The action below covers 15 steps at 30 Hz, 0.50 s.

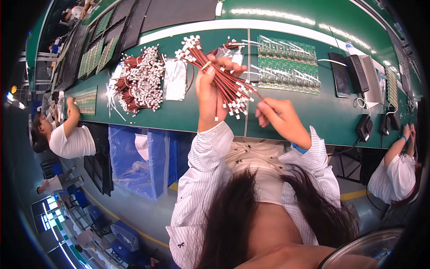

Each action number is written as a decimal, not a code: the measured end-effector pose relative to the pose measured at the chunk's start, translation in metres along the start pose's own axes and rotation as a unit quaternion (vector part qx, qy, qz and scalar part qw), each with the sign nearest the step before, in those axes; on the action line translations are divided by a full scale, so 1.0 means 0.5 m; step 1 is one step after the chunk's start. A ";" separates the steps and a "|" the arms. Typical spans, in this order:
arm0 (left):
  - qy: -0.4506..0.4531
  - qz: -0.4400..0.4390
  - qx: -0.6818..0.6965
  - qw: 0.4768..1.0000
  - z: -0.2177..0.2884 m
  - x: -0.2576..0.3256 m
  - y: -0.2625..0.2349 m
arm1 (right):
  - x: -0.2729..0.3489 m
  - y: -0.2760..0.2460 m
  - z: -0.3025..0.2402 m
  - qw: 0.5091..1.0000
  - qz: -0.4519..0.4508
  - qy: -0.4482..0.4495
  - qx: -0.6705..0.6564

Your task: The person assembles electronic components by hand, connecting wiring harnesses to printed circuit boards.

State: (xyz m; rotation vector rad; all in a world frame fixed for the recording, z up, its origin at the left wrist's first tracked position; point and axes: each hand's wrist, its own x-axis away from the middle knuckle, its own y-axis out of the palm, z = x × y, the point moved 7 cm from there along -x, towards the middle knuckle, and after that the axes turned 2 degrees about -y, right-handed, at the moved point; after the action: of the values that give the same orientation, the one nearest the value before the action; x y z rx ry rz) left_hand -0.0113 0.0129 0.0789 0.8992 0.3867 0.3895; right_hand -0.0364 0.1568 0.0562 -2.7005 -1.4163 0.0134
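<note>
My left hand [209, 87] is wrapped round a bundle of dark red cables [228, 85] with white connectors at both ends. A pale band [206, 65] goes around the bundle near its upper end. My right hand [282, 117] is closed beside the bundle's lower right end. A single red cable [256, 92] stretches from the bundle to its pinched fingertips. Left of my hands lies a big heap of similar cables [139, 80] with white connectors. Clear plastic bags [174, 80] lie between the heap and my left hand.
Green circuit boards [289, 65] with white strips lie at the back right of the green table [286, 136]. Farther right are a black phone-like slab [339, 76] and black adapters [363, 127]. Black trays [105, 40] stand at far left. Co-workers sit at both sides.
</note>
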 end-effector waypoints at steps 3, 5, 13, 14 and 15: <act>0.008 0.024 0.010 1.000 0.029 0.009 0.001 | 0.015 -0.004 -0.010 0.998 0.010 -0.015 -0.054; 0.017 0.096 -0.015 0.995 0.046 0.021 -0.006 | 0.024 -0.013 -0.033 0.997 0.029 -0.040 -0.060; -0.077 0.015 -0.096 0.992 0.013 0.058 0.011 | 0.010 0.001 -0.046 0.997 -0.035 -0.011 0.073; -0.078 0.015 -0.094 0.992 0.013 0.059 0.010 | 0.010 -0.001 -0.048 0.997 -0.034 -0.009 0.073; -0.077 0.020 -0.102 0.992 0.012 0.062 0.006 | 0.011 0.000 -0.053 0.994 -0.043 -0.012 0.097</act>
State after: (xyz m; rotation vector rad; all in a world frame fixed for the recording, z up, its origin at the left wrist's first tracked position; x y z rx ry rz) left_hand 0.0179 0.0253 0.0799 0.7325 0.1834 0.3864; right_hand -0.0316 0.1593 0.0826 -2.4892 -1.4554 0.1676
